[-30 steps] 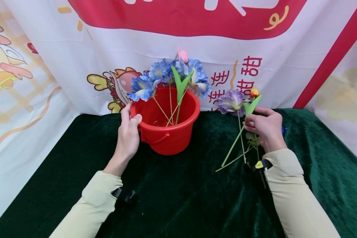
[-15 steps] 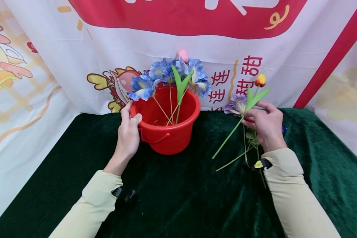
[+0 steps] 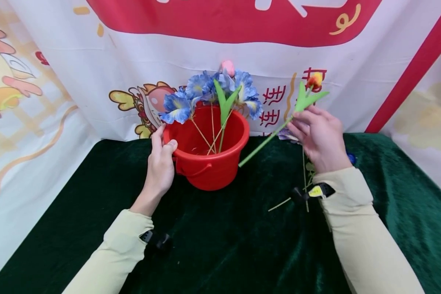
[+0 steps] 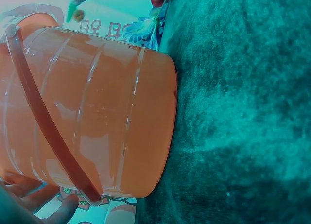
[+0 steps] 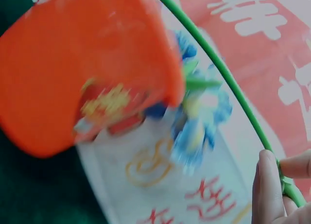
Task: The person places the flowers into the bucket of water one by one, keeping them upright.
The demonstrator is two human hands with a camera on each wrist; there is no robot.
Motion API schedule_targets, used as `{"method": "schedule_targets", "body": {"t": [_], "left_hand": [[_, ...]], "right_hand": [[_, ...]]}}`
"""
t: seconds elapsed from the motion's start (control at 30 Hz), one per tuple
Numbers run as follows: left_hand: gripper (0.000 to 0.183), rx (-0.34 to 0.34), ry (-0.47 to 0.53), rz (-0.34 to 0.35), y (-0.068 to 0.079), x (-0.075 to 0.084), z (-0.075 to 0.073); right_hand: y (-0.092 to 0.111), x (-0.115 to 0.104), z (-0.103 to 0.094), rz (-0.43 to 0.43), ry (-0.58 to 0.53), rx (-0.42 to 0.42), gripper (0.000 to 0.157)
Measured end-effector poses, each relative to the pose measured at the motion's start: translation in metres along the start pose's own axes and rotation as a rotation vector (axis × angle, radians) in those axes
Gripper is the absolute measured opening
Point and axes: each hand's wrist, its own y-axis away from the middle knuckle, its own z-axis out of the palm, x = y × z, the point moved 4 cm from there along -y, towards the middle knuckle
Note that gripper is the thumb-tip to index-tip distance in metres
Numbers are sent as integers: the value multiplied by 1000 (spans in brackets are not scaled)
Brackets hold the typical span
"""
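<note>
My left hand [image 3: 160, 165] holds the red bucket [image 3: 213, 175] by its left side, thumb over the rim. In the left wrist view, its fingers [image 4: 41, 202] lie against the bucket's wall near the handle [image 4: 53, 141]. Several blue irises [image 3: 178, 108] and a pink tulip [image 3: 228, 67] stand in the bucket, leaning out over the back. To the right, my right hand [image 3: 321, 136] pinches a red-and-yellow tulip [image 3: 315, 81] just below its leaves. Its green stem [image 5: 228, 78] slants down left, the cut end close to the bucket's right side in the head view.
A purple flower [image 3: 288, 135] lies on the dark green cloth [image 3: 220, 232], partly behind the right hand. Thin stems [image 3: 279, 204] lie under the right wrist, and a small blue thing [image 3: 351, 158] shows beside it. A printed white backdrop [image 3: 161, 53] hangs behind.
My right hand has lifted the red-and-yellow tulip off the other flowers and brought it up and left, toward the bucket. The left hand and bucket have stayed in place.
</note>
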Motion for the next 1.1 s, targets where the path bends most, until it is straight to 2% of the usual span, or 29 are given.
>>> {"method": "schedule_targets", "body": {"t": [0.1, 0.2, 0.3, 0.47, 0.63, 0.77, 0.9, 1.1], "left_hand": [[64, 1, -1, 0, 0, 0, -1], [64, -4, 0, -2, 0, 0, -1], [64, -3, 1, 0, 1, 1, 0], [64, -5, 7, 1, 0, 1, 0], [63, -7, 10, -2, 0, 1, 0], [63, -5, 9, -3, 0, 1, 1], [64, -2, 12, -4, 0, 1, 1], [63, 1, 12, -1, 1, 1, 0]], "right_hand": [[-2, -10, 25, -28, -26, 5, 65], [-5, -14, 47, -79, -19, 26, 53], [-8, -10, 63, -132, 21, 41, 44], [-16, 5, 84, -252, 140, 44, 42], [-22, 23, 94, -414, 330, 25, 41], [-21, 33, 98, -510, 565, 18, 38], [-18, 42, 102, -516, 762, -15, 39], [-16, 49, 102, -480, 843, -47, 37]]}}
